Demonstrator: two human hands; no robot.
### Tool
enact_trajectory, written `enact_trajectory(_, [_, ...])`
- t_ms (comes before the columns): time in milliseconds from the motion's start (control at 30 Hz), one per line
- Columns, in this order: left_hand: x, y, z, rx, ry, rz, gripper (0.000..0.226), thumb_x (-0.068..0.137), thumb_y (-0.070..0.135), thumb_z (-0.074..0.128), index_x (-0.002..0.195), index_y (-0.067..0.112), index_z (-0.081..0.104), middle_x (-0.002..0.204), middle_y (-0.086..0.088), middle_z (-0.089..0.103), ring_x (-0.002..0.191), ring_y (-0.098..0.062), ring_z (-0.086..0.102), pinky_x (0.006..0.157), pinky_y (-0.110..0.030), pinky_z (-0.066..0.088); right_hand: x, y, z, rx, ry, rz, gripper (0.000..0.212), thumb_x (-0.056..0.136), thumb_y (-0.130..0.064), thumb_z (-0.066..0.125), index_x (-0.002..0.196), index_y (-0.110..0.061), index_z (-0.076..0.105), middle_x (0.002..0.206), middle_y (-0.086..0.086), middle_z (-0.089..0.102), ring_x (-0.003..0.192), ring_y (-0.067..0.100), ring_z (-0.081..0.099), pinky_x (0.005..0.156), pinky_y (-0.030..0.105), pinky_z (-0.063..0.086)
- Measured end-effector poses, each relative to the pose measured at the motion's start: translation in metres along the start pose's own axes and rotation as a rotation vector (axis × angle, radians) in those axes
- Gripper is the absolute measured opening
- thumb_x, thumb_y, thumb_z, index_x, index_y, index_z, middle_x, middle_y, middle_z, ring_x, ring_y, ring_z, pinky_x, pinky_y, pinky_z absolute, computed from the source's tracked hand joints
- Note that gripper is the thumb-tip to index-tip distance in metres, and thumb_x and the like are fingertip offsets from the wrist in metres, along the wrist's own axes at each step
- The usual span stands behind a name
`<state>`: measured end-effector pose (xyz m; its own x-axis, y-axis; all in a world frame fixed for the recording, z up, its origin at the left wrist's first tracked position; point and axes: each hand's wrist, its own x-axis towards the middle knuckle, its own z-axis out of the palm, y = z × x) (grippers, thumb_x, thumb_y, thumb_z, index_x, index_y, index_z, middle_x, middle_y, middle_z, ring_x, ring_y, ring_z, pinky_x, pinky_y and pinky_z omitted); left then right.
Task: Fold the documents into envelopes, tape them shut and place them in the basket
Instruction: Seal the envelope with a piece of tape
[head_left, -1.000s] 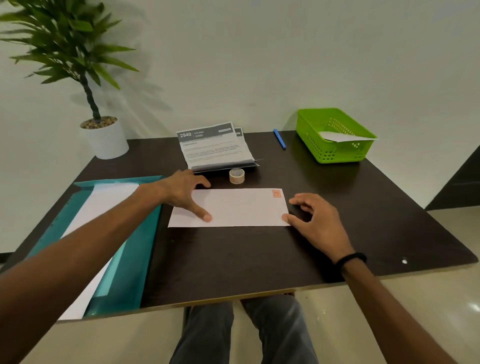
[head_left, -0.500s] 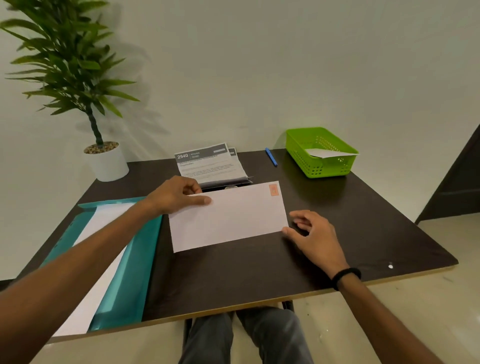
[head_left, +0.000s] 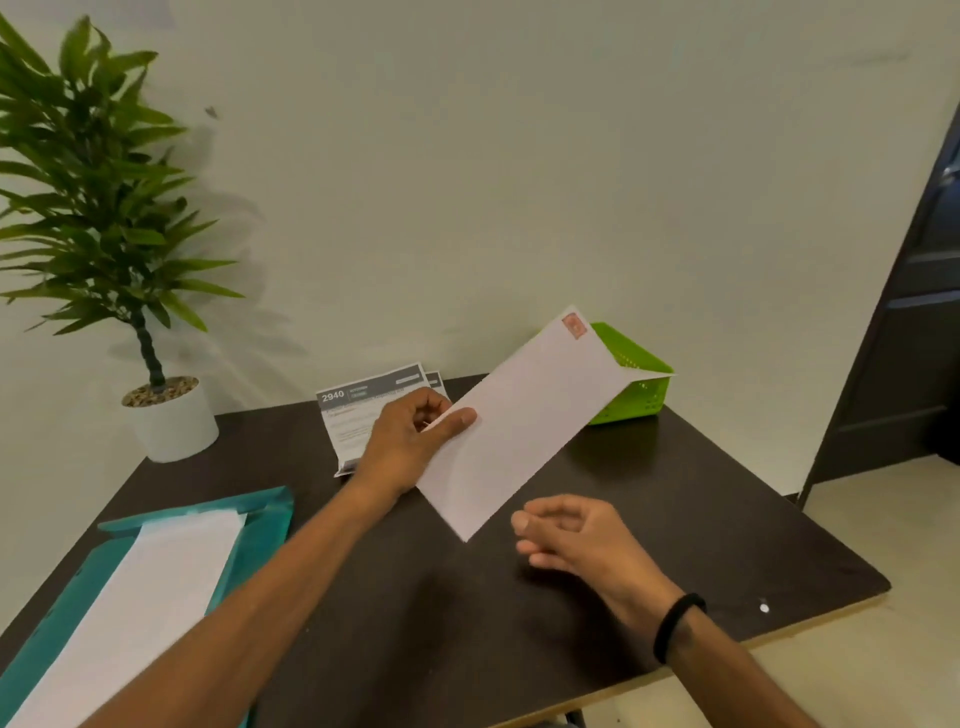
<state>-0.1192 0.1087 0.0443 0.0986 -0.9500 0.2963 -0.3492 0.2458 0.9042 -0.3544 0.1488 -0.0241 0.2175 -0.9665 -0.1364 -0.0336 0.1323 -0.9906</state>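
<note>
My left hand (head_left: 410, 441) pinches a white envelope (head_left: 524, 415) with an orange stamp at its far corner and holds it tilted above the dark table (head_left: 415, 597). My right hand (head_left: 576, 535) hovers just below the envelope's near corner, fingers loosely curled, holding nothing. Behind the envelope stands the green basket (head_left: 636, 395), partly hidden, with a white paper edge showing at its rim. Folded printed documents (head_left: 358, 415) lie at the back of the table, partly behind my left hand. The tape roll is hidden.
A teal folder (head_left: 254, 525) with white paper (head_left: 145, 597) on it lies at the table's left. A potted plant (head_left: 166, 415) stands at the back left corner. A dark door (head_left: 914, 291) is at the right. My right wrist wears a black band.
My left hand has lifted the envelope off the table and swung it up toward the basket. My right hand has let go of its edge. The camera has tilted upward.
</note>
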Motion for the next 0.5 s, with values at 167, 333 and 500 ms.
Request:
enact_trajectory(167, [0.013, 0.011, 0.057, -0.201, 0.094, -0.031, 0.023, 0.097, 0.043, 0.069, 0.096, 0.020, 0.065, 0.099, -0.007, 0.073, 0.089, -0.027, 0.069, 0.072, -0.037, 0.051, 0.002, -0.023, -0.014, 0.020, 0.099, -0.046, 0.030, 0.089, -0.014, 0.083, 0.114, -0.006, 0.069, 0.095, 0.013, 0.080, 0.089, 0.025, 0.079, 0.083, 0.036, 0.065])
enact_trajectory(333, [0.032, 0.019, 0.109, -0.385, 0.103, -0.076, 0.018, 0.104, 0.034, 0.059, 0.106, 0.017, 0.064, 0.106, -0.006, 0.074, 0.091, -0.015, 0.067, 0.083, -0.034, 0.055, 0.012, -0.038, -0.062, 0.020, 0.254, -0.108, 0.024, 0.087, -0.014, 0.084, 0.107, -0.009, 0.073, 0.097, 0.013, 0.079, 0.092, 0.026, 0.078, 0.081, 0.036, 0.065])
enact_trajectory(500, [0.054, 0.024, 0.155, -0.409, 0.019, -0.134, 0.019, 0.104, 0.029, 0.061, 0.120, 0.019, 0.060, 0.106, 0.000, 0.071, 0.094, -0.013, 0.068, 0.081, -0.032, 0.058, 0.030, -0.063, -0.114, 0.111, 0.359, -0.152, 0.019, 0.091, -0.001, 0.075, 0.109, -0.001, 0.068, 0.098, 0.021, 0.078, 0.088, 0.030, 0.079, 0.073, 0.030, 0.065])
